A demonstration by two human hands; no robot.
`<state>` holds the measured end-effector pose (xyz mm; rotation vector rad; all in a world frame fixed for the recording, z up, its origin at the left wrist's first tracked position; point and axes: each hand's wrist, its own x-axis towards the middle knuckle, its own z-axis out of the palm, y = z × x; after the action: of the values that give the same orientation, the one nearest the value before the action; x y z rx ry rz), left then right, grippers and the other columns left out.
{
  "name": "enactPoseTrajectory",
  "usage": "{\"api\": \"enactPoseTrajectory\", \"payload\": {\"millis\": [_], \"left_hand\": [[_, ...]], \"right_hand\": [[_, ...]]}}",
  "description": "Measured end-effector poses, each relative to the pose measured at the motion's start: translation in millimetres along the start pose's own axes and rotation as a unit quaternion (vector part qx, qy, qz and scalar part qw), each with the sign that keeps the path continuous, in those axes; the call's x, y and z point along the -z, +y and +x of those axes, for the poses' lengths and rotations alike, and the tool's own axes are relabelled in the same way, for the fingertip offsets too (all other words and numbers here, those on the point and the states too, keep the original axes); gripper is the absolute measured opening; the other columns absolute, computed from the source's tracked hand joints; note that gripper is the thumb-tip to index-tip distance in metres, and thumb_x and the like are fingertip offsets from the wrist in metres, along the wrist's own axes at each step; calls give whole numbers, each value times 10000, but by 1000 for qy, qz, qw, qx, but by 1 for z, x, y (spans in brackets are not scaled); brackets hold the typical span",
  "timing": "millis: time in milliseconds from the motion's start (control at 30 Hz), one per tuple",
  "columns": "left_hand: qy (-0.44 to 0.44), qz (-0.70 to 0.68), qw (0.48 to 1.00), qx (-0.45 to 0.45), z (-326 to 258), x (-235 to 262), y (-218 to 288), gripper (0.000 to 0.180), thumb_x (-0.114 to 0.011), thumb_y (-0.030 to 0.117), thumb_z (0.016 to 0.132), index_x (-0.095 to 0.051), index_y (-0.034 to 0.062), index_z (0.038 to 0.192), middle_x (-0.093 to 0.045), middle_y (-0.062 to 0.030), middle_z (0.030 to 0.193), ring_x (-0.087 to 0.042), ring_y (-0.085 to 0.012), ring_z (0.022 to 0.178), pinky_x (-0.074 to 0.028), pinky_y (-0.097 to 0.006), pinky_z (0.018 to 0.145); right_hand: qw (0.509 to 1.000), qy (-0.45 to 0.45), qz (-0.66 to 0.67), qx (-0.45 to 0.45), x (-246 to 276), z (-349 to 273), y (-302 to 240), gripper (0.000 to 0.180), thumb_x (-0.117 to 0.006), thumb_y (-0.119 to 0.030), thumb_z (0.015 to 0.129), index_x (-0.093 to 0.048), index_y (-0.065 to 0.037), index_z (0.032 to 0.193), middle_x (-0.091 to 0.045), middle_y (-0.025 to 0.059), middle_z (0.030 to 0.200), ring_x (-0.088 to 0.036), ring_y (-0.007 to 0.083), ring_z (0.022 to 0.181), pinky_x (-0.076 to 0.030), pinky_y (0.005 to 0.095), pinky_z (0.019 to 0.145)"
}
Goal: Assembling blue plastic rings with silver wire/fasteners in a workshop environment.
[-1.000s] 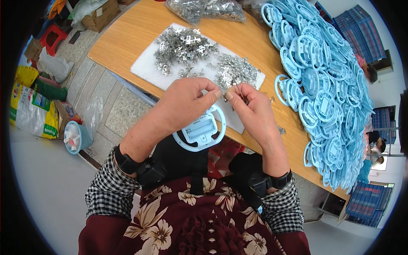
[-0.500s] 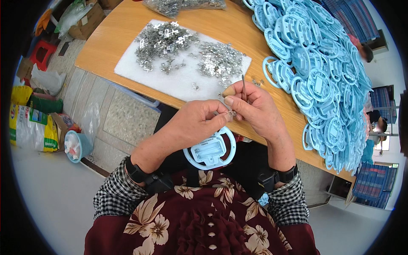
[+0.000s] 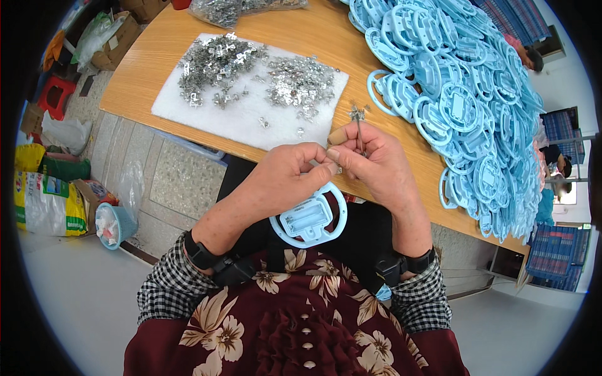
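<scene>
My left hand (image 3: 285, 178) and my right hand (image 3: 382, 169) meet fingertip to fingertip near the table's front edge. Pinched in my left fingers is a small metal clip (image 3: 339, 170), mostly hidden by the fingertips. A slim pair of metal tweezers (image 3: 359, 130) stands up between the fingers of my right hand, whose thumb and covered forefinger reach toward the left fingertips. Just under the hands, over my lap, lies a light blue ring-shaped plastic housing (image 3: 310, 234) with its rectangular compartment facing up; my left hand overlaps its top edge.
On the wooden table (image 3: 141, 75) a white foam sheet (image 3: 241, 128) bears two heaps of metal clips (image 3: 219, 66). A few loose clips (image 3: 357, 113) lie beyond my right hand. A tall pile of blue housings (image 3: 461, 106) fills the right side. A bag of metal parts (image 3: 229, 11) sits behind.
The view has shifted, so the table and foam sheet appear farther left. My fingertips have moved slightly, and less of the clip shows. The tweezers stay in my right hand.
</scene>
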<state>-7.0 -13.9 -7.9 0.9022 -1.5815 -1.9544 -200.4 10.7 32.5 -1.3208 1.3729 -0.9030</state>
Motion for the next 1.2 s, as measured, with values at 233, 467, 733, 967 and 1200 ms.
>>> {"api": "enactPoseTrajectory", "payload": {"millis": [233, 467, 733, 967, 1200], "left_hand": [[62, -36, 997, -3, 2, -6, -1, 178, -595, 203, 1025, -645, 32, 1029, -635, 42, 806, -552, -3, 705, -454, -193, 604], [50, 3, 999, -14, 3, -13, 1, 188, -597, 214, 1029, -635, 31, 1012, -655, 29, 820, -565, -1, 719, -460, -195, 598], [49, 20, 999, 0, 1, -17, 1, 220, -582, 203, 1022, -651, 15, 1113, -690, -4, 907, -614, -31, 796, -505, -216, 686], [69, 103, 992, -19, 7, -22, -2, 261, -563, 205, 1021, -669, -14, 1113, -712, -38, 908, -643, -65, 819, -521, -243, 724], [105, 185, 977, -15, 14, -27, -3, 301, -574, 228, 1018, -680, -26, 1140, -729, -71, 892, -655, -83, 804, -534, -269, 714]], "right_hand": [[999, 33, -14, -12, 10, -23, 16, 136, -681, -137, 946, -635, -11, 969, -572, -45, 782, -499, 19, 703, -410, 201, 615], [997, 38, 66, -34, 3, -32, 22, 105, -666, -109, 909, -618, -16, 909, -532, -64, 765, -462, 34, 689, -395, 216, 616], [996, 83, -15, -9, 16, -45, 20, 72, -655, -66, 830, -613, -27, 872, -522, -64, 754, -469, 36, 687, -401, 219, 621], [988, 64, -138, 10, 10, -68, 10, 90, -684, -42, 786, -625, -44, 854, -552, -12, 705, -509, 58, 611, -423, 236, 546], [970, 82, -228, 35, 8, -63, 12, 100, -695, -56, 795, -611, -37, 845, -561, 47, 698, -559, 142, 588, -463, 286, 551]]}}
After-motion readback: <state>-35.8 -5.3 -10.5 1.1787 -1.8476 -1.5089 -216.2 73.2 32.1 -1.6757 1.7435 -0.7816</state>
